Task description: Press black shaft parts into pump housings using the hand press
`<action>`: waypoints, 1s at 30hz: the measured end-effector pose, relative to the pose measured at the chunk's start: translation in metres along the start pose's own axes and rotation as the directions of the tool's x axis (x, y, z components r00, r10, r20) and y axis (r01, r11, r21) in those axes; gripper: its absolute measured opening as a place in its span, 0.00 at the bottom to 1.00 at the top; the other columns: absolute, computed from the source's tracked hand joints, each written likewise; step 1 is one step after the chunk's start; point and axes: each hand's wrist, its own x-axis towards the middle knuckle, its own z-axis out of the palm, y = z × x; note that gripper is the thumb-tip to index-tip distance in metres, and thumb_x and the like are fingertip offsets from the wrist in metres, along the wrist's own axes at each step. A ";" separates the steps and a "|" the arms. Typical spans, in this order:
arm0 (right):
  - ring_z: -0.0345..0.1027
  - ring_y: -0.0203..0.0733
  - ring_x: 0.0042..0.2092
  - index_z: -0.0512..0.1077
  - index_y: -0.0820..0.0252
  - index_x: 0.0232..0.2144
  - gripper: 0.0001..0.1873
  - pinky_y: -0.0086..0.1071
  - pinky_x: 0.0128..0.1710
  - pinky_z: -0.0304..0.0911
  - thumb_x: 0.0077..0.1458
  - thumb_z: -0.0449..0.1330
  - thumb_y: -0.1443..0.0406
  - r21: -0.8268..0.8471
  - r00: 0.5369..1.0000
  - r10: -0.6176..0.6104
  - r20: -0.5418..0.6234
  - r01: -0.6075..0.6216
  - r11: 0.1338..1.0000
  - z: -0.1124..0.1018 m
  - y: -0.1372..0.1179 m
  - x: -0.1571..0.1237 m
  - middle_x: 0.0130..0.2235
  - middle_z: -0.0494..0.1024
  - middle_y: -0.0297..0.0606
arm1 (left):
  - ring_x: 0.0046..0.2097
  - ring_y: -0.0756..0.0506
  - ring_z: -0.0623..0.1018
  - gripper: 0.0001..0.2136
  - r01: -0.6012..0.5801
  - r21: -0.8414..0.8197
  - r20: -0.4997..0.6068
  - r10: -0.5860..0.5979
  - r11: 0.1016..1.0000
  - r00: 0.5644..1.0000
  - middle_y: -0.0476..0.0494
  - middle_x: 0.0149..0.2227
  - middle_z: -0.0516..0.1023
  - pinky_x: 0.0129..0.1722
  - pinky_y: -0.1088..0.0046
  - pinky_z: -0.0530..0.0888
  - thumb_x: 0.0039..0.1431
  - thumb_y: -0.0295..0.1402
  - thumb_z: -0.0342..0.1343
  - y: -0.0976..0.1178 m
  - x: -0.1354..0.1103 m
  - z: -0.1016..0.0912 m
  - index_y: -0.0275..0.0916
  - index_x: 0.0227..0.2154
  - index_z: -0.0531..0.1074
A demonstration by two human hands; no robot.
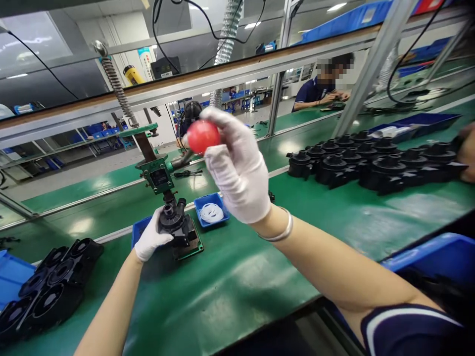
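Observation:
In a white glove, my right hand is raised and closed around the red ball knob of a lever. The lever runs back to a green hand press. My left hand, also gloved, grips the left side of a black round plastic housing with a spout. That housing sits on the press base, just under the ram. Behind it, a small blue tray holds white rings.
Rows of black housings stand on the green bench at right, and more black parts lie at left. A blue bin is at the lower right. Beyond the frame a co-worker sits. Another person's hand shows at the right edge.

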 end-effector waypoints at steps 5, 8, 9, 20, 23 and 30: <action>0.72 0.43 0.50 0.65 0.59 0.56 0.18 0.42 0.54 0.68 0.65 0.54 0.62 -0.267 0.891 0.360 0.278 -0.289 0.919 -0.042 0.038 -0.078 0.49 0.76 0.42 | 0.62 0.30 0.66 0.37 -0.073 0.061 0.217 0.059 0.995 0.974 0.32 0.61 0.62 0.62 0.50 0.63 0.48 0.41 0.66 0.000 -0.062 0.016 0.41 0.59 0.56; 0.69 0.51 0.55 0.65 0.63 0.58 0.22 0.46 0.55 0.66 0.62 0.56 0.64 -0.460 0.668 0.488 0.562 -0.237 0.855 -0.054 0.052 -0.132 0.54 0.74 0.47 | 0.62 0.31 0.66 0.35 -0.031 0.075 0.345 0.003 0.997 0.939 0.33 0.61 0.63 0.62 0.49 0.62 0.50 0.40 0.65 -0.014 -0.083 0.031 0.42 0.59 0.56; 0.67 0.52 0.56 0.63 0.63 0.59 0.24 0.47 0.55 0.65 0.62 0.57 0.63 -0.475 0.601 0.492 0.630 -0.203 0.856 -0.055 0.053 -0.145 0.56 0.72 0.48 | 0.62 0.32 0.66 0.35 0.001 0.078 0.372 -0.030 0.997 0.928 0.33 0.62 0.63 0.62 0.49 0.62 0.50 0.40 0.65 -0.019 -0.085 0.034 0.41 0.60 0.57; 0.72 0.50 0.41 0.63 0.60 0.59 0.26 0.40 0.39 0.66 0.63 0.59 0.56 -0.413 0.378 0.361 0.853 0.066 0.908 -0.028 0.061 -0.166 0.44 0.77 0.44 | 0.68 0.31 0.55 0.40 -0.113 0.577 0.334 -0.108 0.809 0.936 0.33 0.68 0.50 0.65 0.47 0.57 0.55 0.37 0.61 -0.009 -0.092 0.021 0.43 0.67 0.46; 0.71 0.49 0.36 0.61 0.59 0.60 0.27 0.37 0.34 0.63 0.65 0.57 0.53 -0.429 0.333 0.373 0.866 0.113 0.896 -0.019 0.060 -0.169 0.38 0.77 0.41 | 0.65 0.30 0.60 0.48 -0.032 0.689 0.247 -0.193 0.724 0.950 0.32 0.65 0.55 0.63 0.47 0.62 0.47 0.43 0.68 -0.009 -0.092 0.028 0.43 0.67 0.46; 0.68 0.48 0.35 0.61 0.61 0.59 0.26 0.37 0.33 0.59 0.66 0.56 0.53 -0.458 0.401 0.383 0.832 0.107 0.882 -0.011 0.056 -0.180 0.35 0.74 0.39 | 0.58 0.30 0.71 0.56 -0.001 0.726 0.189 -0.198 0.688 0.962 0.34 0.57 0.69 0.57 0.49 0.69 0.34 0.54 0.71 -0.025 -0.090 0.028 0.44 0.65 0.52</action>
